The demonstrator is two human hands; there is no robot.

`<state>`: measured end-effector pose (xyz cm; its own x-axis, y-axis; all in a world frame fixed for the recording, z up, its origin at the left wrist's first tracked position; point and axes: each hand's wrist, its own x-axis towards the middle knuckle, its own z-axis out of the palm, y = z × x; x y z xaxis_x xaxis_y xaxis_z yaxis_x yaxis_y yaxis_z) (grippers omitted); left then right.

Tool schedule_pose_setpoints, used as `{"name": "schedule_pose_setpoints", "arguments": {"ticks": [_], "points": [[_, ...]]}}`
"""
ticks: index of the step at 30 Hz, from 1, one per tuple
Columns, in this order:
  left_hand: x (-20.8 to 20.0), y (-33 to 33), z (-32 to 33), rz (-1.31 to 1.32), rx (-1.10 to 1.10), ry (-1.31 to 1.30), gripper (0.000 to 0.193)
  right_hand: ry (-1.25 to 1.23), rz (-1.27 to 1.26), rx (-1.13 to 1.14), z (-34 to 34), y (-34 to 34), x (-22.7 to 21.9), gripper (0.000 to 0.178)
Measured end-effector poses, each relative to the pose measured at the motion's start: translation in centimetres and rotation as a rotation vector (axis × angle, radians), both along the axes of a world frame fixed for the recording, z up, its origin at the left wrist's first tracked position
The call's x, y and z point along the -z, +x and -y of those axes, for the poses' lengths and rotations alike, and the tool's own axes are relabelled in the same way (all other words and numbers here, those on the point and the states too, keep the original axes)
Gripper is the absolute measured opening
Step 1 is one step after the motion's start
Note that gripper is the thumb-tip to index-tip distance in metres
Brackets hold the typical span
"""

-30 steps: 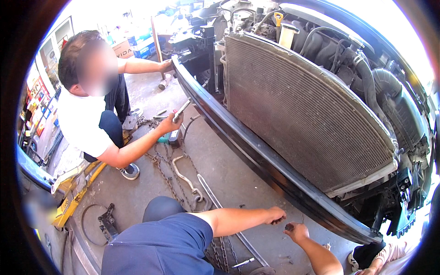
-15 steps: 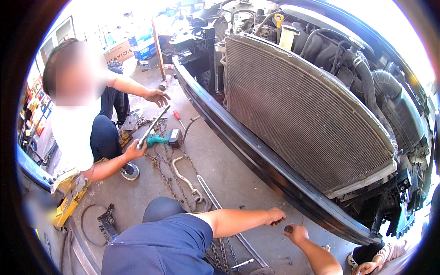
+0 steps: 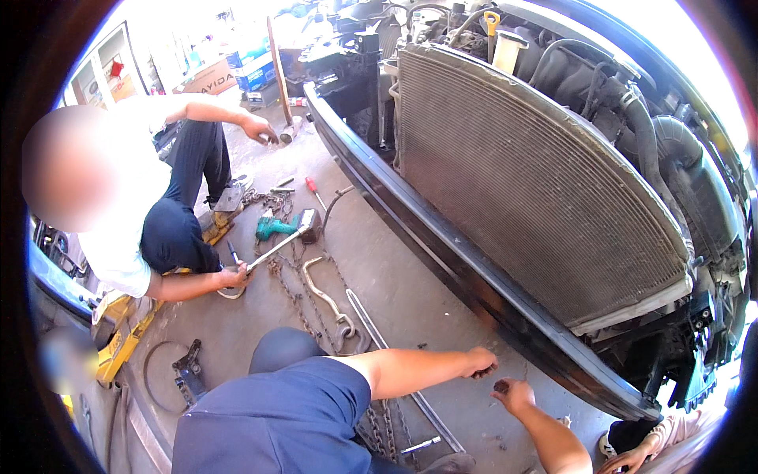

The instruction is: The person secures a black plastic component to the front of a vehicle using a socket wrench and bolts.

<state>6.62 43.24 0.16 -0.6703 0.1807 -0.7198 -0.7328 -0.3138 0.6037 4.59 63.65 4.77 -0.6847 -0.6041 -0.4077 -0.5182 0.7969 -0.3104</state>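
My left hand (image 3: 480, 363) reaches out over the concrete floor with its fingers curled; whatever they enclose is hidden. Opposite it, my right hand (image 3: 518, 396) is closed on a small dark piece (image 3: 501, 387), too small to name. A short gap separates the two hands. Beyond them runs the black bumper beam (image 3: 474, 296) of a car front, and behind that stands the finned radiator (image 3: 537, 189). Nearest my left forearm lies a long silver bar (image 3: 395, 367), with chains (image 3: 382, 430) beside it and a short metal tool (image 3: 421, 445) by its lower end.
At the left a co-worker in a white shirt (image 3: 130, 237) squats, holding a long metal rod (image 3: 276, 250). A green cordless power tool (image 3: 276, 227), a metal hook (image 3: 316, 286) and a red-handled screwdriver (image 3: 311, 185) lie around. Another person's hand (image 3: 632, 458) shows at lower right.
The co-worker has leaned left and lowered the rod, and their other hand has come off it. The view has shifted slightly. My hands stay curled, almost in the same place.
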Motion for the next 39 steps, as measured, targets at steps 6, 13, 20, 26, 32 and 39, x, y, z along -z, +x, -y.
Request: {"name": "schedule_pose_setpoints", "arguments": {"ticks": [6, 13, 20, 26, 32, 39], "points": [[-0.9, -0.3, -0.2, 0.008, 0.005, -0.028, 0.015, 0.026, 0.021, 0.042, 0.3, 0.0, -0.3, 0.035], [-0.3, -0.3, -0.2, 0.008, -0.015, -0.030, 0.019, -0.018, -0.074, -0.060, 0.6, 0.3, -0.3, 0.034], [-1.9, -0.8, -1.7, 0.004, -0.017, -0.224, 0.019, 0.041, 0.005, -0.029, -1.4, 0.7, 0.2, 0.036], [9.4, -1.4, -2.5, 0.032, -0.207, -0.254, 0.021, -0.081, 0.268, 0.019, 2.6, 1.5, -3.0, 0.043], [17.2, -3.0, -2.7, -0.407, -0.013, -0.122, 0.022, -0.043, 0.045, -0.064, 1.6, -0.2, 1.9, 0.034], [7.1, -1.1, -1.4, 0.034, -0.265, 0.088, 0.016, 0.003, 0.002, -0.105, 1.3, 0.4, 0.5, 0.034]]}}
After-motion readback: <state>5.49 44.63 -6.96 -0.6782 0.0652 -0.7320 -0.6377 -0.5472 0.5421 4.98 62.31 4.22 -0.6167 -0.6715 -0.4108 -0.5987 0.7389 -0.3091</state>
